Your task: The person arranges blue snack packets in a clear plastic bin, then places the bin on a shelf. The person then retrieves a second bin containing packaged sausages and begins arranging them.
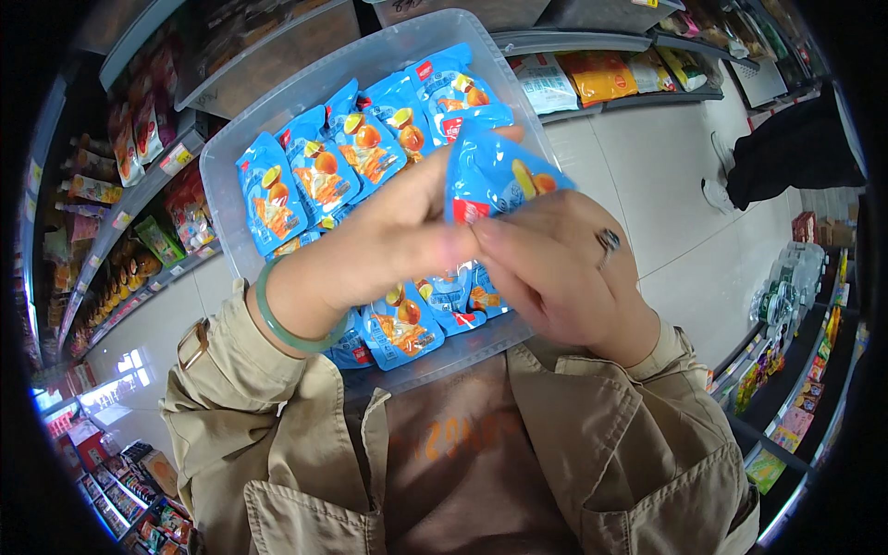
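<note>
A clear plastic bin (225, 177) lies before me, holding several blue snack packets (324, 173) in rows. Over its right part, my right hand (569, 263), with a ring on one finger, pinches the corner of a blue snack packet (496, 166). My left hand (423, 222), below a green bangle (270, 305), reaches across the bin, and its thumb meets the right fingertips at that corner. The left fingers are mostly hidden behind the packet, and they also seem to hold it. Both hands are slightly blurred.
Shelves of packaged snacks (128, 215) stand at the left. Beyond the bin are more plastic bins (270, 52) and a shelf with bagged goods (596, 76). A person in dark trousers (791, 149) stands at the upper right on the tiled floor. Another shelf (798, 395) with goods is at the lower right.
</note>
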`<state>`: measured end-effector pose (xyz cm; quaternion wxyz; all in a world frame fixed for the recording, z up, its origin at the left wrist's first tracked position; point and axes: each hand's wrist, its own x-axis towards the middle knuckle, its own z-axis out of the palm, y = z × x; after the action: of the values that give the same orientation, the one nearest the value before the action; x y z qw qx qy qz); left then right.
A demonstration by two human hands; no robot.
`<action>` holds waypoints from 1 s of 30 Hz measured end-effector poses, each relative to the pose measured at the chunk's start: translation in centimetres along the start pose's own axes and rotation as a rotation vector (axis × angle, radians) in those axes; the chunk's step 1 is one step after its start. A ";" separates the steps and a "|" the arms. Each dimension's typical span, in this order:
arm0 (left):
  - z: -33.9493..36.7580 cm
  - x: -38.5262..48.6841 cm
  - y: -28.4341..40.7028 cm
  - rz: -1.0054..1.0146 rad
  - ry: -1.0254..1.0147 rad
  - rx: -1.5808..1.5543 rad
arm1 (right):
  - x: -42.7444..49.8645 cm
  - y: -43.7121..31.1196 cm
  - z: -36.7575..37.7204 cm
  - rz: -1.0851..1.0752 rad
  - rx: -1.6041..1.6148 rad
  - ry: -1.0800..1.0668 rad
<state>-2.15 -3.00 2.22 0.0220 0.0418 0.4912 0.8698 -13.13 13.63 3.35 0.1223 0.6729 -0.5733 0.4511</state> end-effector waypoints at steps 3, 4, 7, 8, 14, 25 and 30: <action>-0.6 -0.3 0.6 0.007 0.072 -0.084 | 0.2 0.5 0.7 -0.002 0.018 -0.024; -1.1 -0.1 0.9 -0.064 0.158 0.060 | 0.3 0.5 0.4 -0.001 0.039 -0.039; -2.9 0.3 2.4 -0.138 0.288 0.508 | 0.3 1.0 -0.9 0.088 -0.003 -0.054; -3.5 0.1 3.3 -0.134 0.291 0.700 | 0.4 1.4 -1.3 0.138 -0.031 -0.061; -5.1 -0.4 4.0 -0.204 0.336 1.095 | -0.2 3.3 -1.1 0.279 -0.305 -0.429; -3.5 -0.9 2.7 0.351 0.146 1.740 | -0.6 4.6 -1.1 0.255 -0.388 -0.614; -2.5 -0.4 2.2 0.268 -0.026 1.859 | 0.5 5.1 -1.2 0.207 -0.419 -0.688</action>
<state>-2.00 -6.27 2.83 -0.1152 0.1086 0.9797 0.1231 -18.17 12.52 2.59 0.0117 0.6838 -0.7248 0.0835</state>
